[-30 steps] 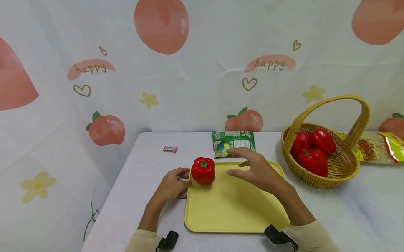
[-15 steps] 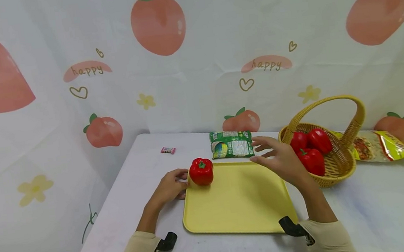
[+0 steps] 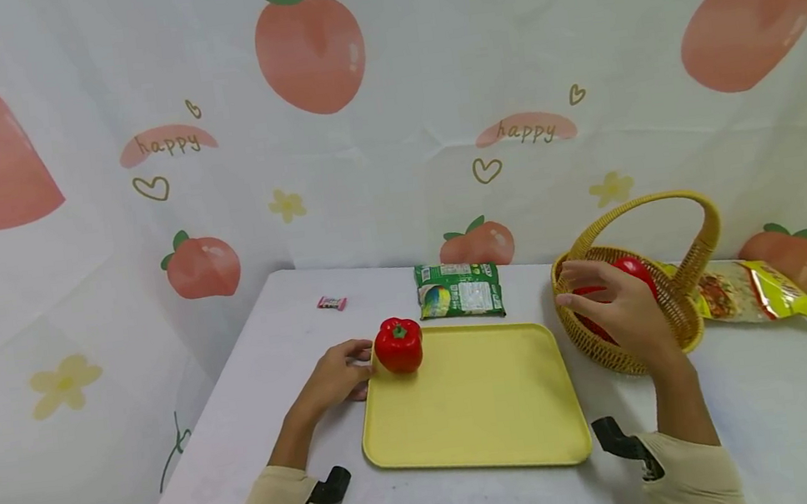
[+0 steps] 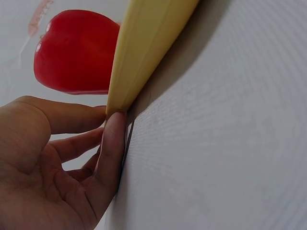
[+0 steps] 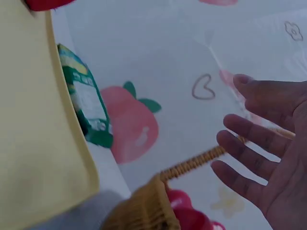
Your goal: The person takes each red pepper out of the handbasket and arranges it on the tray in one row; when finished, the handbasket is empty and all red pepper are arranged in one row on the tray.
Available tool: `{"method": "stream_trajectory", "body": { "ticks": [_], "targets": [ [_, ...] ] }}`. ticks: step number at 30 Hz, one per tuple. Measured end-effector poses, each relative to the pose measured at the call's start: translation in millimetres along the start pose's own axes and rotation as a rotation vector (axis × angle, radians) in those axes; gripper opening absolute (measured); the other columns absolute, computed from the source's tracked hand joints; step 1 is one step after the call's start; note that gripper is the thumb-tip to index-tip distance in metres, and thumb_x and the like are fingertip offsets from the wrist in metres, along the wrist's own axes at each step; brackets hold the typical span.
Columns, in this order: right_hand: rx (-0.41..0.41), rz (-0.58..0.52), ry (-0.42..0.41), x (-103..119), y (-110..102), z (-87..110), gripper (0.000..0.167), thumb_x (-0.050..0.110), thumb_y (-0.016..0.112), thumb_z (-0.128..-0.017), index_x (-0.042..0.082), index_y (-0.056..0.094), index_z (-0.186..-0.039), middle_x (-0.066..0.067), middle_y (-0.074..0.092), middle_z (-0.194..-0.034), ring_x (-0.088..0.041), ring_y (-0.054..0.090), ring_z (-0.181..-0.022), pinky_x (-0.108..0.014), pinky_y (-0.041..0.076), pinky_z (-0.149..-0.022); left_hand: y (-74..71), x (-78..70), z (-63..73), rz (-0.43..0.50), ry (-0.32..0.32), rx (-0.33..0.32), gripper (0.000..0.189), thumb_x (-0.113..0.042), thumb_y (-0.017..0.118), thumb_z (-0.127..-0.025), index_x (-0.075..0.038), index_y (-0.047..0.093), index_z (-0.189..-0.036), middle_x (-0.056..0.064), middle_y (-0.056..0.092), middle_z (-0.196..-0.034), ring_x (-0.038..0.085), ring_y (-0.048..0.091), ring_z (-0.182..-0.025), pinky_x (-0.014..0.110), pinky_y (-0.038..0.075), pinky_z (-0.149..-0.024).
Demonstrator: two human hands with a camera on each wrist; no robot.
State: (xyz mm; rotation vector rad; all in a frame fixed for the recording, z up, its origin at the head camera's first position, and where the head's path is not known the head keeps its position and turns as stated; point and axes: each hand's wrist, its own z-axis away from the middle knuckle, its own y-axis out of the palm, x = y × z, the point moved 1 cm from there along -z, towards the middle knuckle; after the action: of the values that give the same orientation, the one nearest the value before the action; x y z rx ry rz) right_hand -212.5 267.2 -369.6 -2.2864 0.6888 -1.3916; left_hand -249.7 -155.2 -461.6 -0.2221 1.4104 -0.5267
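Note:
My left hand (image 3: 337, 375) is at the left edge of a yellow tray (image 3: 479, 411). Its fingertips pinch the tray's rim in the left wrist view, one digit low against the table. On the tray's far left corner stands a red bell pepper (image 3: 398, 345) with a green stem. Above a woven basket (image 3: 613, 356) on the right, my right hand (image 3: 626, 315) hovers with fingers spread and holds nothing. Red peppers (image 3: 636, 270) lie in that basket, partly hidden by the hand; the right wrist view shows them (image 5: 189, 215) beside the basket's handle.
Behind the tray lies a green packet (image 3: 458, 289). A small pink wrapped candy (image 3: 332, 303) is at the far left. Right of the basket rests a yellow-ended food bag (image 3: 744, 292). The basket's tall handle (image 3: 704, 236) arches up. A printed cloth hangs behind the table.
My right hand has moved right, from above the tray to over the basket. The left hand has stayed at the tray's edge. The whole view has shifted slightly.

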Motion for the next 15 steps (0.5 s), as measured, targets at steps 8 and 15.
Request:
{"method": "stream_trajectory", "body": {
  "ticks": [8,15],
  "targets": [
    [-0.046,0.056,0.158,-20.2,-27.1,10.3,0.055,0.031,0.076,-0.099,0.009,0.061,-0.147,-0.021,0.067,-0.133,0.001,0.058,-0.113,-0.001,0.045,-0.088,-0.7,0.4,0.9,0.002,0.002,0.0,0.052,-0.01,0.068,-0.095,-0.002,0.06,-0.145,0.016,0.066,-0.134,0.018,0.07,-0.088,0.032,0.066,-0.068],
    [-0.021,0.083,0.252,-44.1,-40.9,17.8,0.066,0.034,0.078,-0.097,0.006,0.055,-0.152,-0.019,0.064,-0.139,0.004,0.054,-0.114,-0.005,0.043,-0.085,-1.0,-0.1,1.3,-0.002,0.007,-0.001,0.051,-0.01,0.068,-0.095,-0.002,0.061,-0.145,0.015,0.066,-0.133,0.019,0.069,-0.091,0.031,0.066,-0.069]
  ]
}}
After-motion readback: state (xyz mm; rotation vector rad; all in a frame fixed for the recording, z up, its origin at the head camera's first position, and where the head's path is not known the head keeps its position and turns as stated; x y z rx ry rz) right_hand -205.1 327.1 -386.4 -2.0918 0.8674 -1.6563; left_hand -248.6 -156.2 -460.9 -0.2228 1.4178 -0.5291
